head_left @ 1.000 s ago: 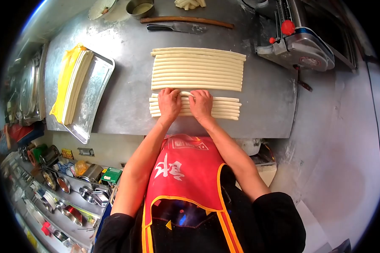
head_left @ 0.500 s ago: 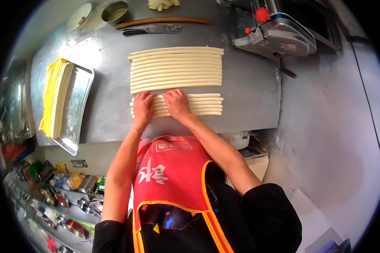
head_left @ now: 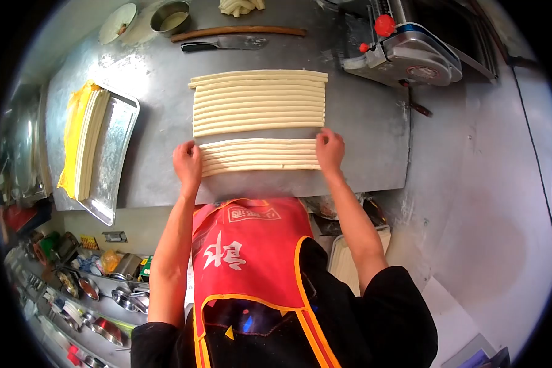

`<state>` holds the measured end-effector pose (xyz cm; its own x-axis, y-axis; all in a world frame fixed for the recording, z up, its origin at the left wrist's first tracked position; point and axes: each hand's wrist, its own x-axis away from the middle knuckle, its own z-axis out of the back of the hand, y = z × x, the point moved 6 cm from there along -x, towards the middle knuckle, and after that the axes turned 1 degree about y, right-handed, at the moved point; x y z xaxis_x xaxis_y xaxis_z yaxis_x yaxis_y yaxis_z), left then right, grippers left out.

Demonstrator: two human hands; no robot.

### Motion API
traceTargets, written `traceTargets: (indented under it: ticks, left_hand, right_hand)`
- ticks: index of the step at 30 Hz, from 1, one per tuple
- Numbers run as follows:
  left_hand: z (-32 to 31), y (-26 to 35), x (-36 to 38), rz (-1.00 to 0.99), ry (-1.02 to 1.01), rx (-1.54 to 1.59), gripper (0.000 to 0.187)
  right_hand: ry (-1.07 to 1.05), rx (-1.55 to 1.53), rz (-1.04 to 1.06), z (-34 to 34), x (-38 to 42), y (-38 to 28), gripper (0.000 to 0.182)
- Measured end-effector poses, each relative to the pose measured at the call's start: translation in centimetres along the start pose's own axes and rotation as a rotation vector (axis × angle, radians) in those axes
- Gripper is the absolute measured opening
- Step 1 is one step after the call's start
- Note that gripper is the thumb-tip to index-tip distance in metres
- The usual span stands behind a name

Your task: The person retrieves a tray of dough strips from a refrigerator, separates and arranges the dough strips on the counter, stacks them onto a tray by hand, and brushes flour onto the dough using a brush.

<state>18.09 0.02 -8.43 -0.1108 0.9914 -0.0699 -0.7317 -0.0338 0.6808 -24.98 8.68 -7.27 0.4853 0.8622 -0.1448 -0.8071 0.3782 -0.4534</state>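
Two groups of pale dough strips lie crosswise on the metal table. My left hand is at the left ends of the nearer group, its fingers curled together at the strip ends. My right hand is at the right ends of that group, fingers also pinched at the strip nearest the gap. Whether the fingertips grip the dough or only touch it is hard to make out. The farther group has several parallel strips, with the top one sticking out slightly at both sides. A narrow gap separates the groups.
A metal tray with dough strips and yellow cloth is at the left. Beyond the dough lie a knife, a wooden stick, a metal bowl and a plate. A machine stands at the back right.
My hands have moved apart from the top middle of the nearer group, left hand to its left end and right hand to its right end. The nearer strips are now uncovered.
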Motion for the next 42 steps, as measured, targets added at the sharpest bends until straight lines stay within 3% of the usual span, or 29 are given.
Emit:
traceTargets:
  ticks: [2,3,7,9,10,12,15,18,19,21,23,25,28,30,33,34,36,37,42]
  left_hand:
    - [-0.3,-0.2,-1.7,0.232,-0.003,0.054,0.020]
    - [-0.9,-0.8,-2.3,0.264,-0.012,0.061,0.027]
    - [-2.7,-1.9,-3.0,0.401,-0.007,-0.027,0.028]
    - [-2.3,-0.3,-3.0,0.400,0.014,-0.053,0.026]
    - [-1.9,0.4,-2.6,0.409,0.025,-0.073,0.025]
    - [-1.9,0.2,-2.3,0.377,0.034,-0.031,0.020]
    - [-2.0,-0.7,-2.2,0.260,-0.011,0.204,0.010]
    - [-1.2,-0.6,-2.0,0.118,-0.121,0.423,0.013]
    - [-0.9,-0.2,-2.1,0.040,-0.173,0.275,0.017]
    - [-1.1,0.5,-2.4,-0.036,-0.220,0.128,0.022]
    - [-1.9,2.6,-2.2,-0.308,-0.194,-0.166,0.026]
    - [-3.0,4.0,-2.0,-0.300,-0.210,-0.147,0.026]
    - [-4.3,4.6,-1.7,-0.288,-0.193,-0.095,0.025]
    - [-4.3,4.5,-1.9,-0.234,-0.177,-0.072,0.020]
    - [-3.6,3.4,-2.4,-0.174,-0.231,-0.073,0.025]
    - [-3.6,3.3,-2.5,-0.172,-0.224,-0.074,0.025]
    - [-3.1,5.0,-1.8,-0.278,-0.183,-0.107,0.027]
    - [-3.6,5.6,-1.6,-0.298,-0.181,-0.100,0.025]
    - [-6.1,7.6,-0.6,-0.261,-0.124,-0.054,0.018]
  right_hand:
    - [-0.022,-0.096,-0.124,-1.1,-1.5,1.6,0.023]
    - [-0.039,-0.184,-0.247,-1.8,-2.0,2.3,0.026]
    - [-0.012,-0.159,-0.312,-2.5,-2.9,1.1,0.032]
    - [-0.136,-0.051,-0.504,-1.8,-3.1,0.4,0.028]
    - [-0.142,-0.049,-0.502,-2.5,-2.7,1.6,0.028]
    - [-0.051,-0.525,-0.336,-3.9,-2.6,3.3,0.023]
    - [-0.040,-0.731,-0.278,-3.3,-2.3,4.3,0.021]
    - [-0.150,-0.632,-0.252,-2.5,-1.6,4.3,0.020]
    - [-0.150,-0.631,-0.253,-2.1,-1.2,4.1,0.020]
    - [-0.186,-0.079,0.010,-1.4,-1.0,2.1,0.020]
    - [-0.193,-0.007,0.090,-1.3,-1.2,-0.4,0.021]
    - [-0.195,0.065,0.165,-2.1,-0.9,-2.5,0.022]
    - [-0.124,-0.072,0.239,-3.8,-1.2,-4.2,0.024]
    - [-0.362,-0.220,-0.014,-5.9,-1.5,-3.4,0.025]
    - [-0.464,-0.113,-0.124,-4.9,-1.7,-3.1,0.024]
    - [-0.464,-0.115,-0.117,-5.1,-1.9,-3.4,0.024]
    - [-0.301,0.000,0.127,-4.9,-1.4,-5.4,0.021]
    - [-0.251,-0.097,0.181,-5.6,-1.0,-6.7,0.019]
    - [-0.329,-0.193,0.074,-8.9,0.7,-10.5,0.023]
